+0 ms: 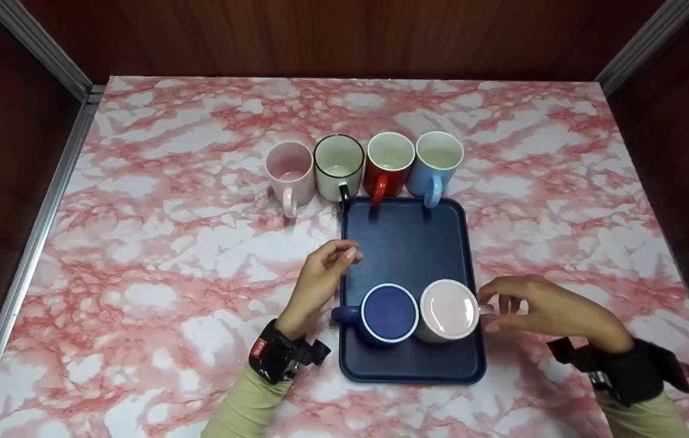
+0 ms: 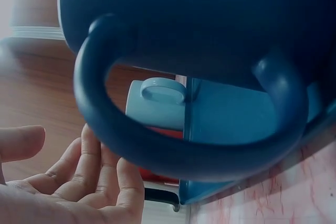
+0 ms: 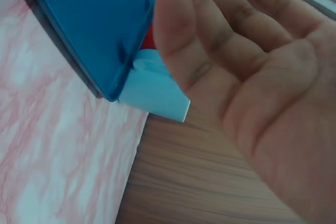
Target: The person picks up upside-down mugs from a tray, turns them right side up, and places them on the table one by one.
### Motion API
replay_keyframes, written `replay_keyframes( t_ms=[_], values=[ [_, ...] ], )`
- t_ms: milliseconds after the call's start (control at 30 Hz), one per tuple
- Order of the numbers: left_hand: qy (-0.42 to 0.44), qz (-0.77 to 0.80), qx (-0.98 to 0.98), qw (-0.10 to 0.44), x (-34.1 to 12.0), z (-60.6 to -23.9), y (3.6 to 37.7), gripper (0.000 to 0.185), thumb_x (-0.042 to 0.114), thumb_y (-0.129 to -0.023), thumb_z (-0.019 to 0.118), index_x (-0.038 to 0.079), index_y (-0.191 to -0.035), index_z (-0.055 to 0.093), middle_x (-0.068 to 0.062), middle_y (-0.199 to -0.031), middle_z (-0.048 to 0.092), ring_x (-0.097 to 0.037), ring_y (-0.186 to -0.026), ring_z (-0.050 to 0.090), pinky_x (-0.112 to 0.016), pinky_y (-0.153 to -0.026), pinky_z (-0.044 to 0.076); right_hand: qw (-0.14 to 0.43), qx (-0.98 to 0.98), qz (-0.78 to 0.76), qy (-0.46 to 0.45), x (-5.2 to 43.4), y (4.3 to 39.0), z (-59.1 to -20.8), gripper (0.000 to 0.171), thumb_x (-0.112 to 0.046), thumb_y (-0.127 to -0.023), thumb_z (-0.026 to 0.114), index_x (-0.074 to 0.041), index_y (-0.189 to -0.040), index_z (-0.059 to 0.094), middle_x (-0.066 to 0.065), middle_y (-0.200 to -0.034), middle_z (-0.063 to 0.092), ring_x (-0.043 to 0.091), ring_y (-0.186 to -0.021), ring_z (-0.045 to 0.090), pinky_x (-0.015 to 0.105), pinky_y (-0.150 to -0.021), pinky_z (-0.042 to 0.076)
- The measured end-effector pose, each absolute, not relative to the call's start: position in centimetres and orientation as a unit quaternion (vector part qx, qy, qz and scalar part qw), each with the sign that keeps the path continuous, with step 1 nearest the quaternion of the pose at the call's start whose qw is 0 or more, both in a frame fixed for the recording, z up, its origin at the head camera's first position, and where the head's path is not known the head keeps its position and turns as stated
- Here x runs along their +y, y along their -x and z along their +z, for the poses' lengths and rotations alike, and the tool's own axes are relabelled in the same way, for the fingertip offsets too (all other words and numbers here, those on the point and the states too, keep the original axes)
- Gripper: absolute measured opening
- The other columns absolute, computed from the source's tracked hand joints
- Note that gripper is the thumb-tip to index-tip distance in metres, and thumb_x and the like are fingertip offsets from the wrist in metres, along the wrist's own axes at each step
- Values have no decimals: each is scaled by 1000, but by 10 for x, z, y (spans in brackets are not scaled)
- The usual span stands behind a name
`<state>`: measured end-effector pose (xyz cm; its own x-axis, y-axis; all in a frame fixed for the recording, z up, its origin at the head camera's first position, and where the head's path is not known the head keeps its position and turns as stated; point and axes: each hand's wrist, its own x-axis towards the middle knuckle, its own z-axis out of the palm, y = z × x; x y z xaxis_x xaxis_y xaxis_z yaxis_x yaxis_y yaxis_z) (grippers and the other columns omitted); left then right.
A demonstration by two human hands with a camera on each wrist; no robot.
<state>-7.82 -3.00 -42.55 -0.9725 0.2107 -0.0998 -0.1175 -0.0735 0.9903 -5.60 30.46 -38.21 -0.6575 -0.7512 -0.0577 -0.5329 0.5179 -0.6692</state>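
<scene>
A glossy pink-and-white marbled tabletop (image 1: 168, 292) carried a flat, round-cornered navy tray (image 1: 408, 243). Behind its far edge stood a row of four smooth glazed mugs (image 1: 363, 163): pink, white, red and light blue. On the tray's near end sat a dark blue mug (image 1: 388, 313) and, touching it, a pale pink mug (image 1: 449, 310). The right hand (image 1: 548, 313) pinched the pink mug's handle, its grip clamped there. The left hand (image 1: 320, 280) hovered beside the tray's left edge, fingers loosely apart, holding nothing.
</scene>
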Motion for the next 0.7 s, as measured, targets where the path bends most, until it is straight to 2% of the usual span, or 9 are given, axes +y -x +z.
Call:
replay_keyframes(
  t_ms=[233,367,500,700],
  values=[
    [-40,722,680,125,-26,-421,82,26,12,-94,49,-6,-112,55,-16,-99,64,-27,-101,58,-41,-92,41,135,877,-282,365,297,42,-392,32,-10,-75,74,-7,-103,60,-2,-88,58,8,-71,51,25,-58,44],
    [-48,715,685,127,-25,-420,84,28,12,-94,50,-6,-114,54,-19,-102,63,-29,-103,57,-46,-92,40,86,894,-268,349,287,38,-401,26,-1,-72,74,-12,-90,59,-8,-80,54,7,-68,50,26,-58,44],
    [-50,712,688,134,-24,-420,85,30,13,-94,50,-6,-116,54,-22,-106,62,-30,-105,56,-47,-91,39,22,909,-242,339,280,35,-410,28,7,-68,71,-14,-77,55,-9,-73,51,5,-64,48,24,-54,42],
    [-50,718,681,137,-24,-423,85,29,11,-94,50,-7,-117,53,-22,-105,62,-35,-105,55,-44,-91,40,-14,914,-223,338,279,30,-418,25,9,-73,67,-12,-77,54,-7,-72,51,6,-62,49,25,-52,41]
  ],
)
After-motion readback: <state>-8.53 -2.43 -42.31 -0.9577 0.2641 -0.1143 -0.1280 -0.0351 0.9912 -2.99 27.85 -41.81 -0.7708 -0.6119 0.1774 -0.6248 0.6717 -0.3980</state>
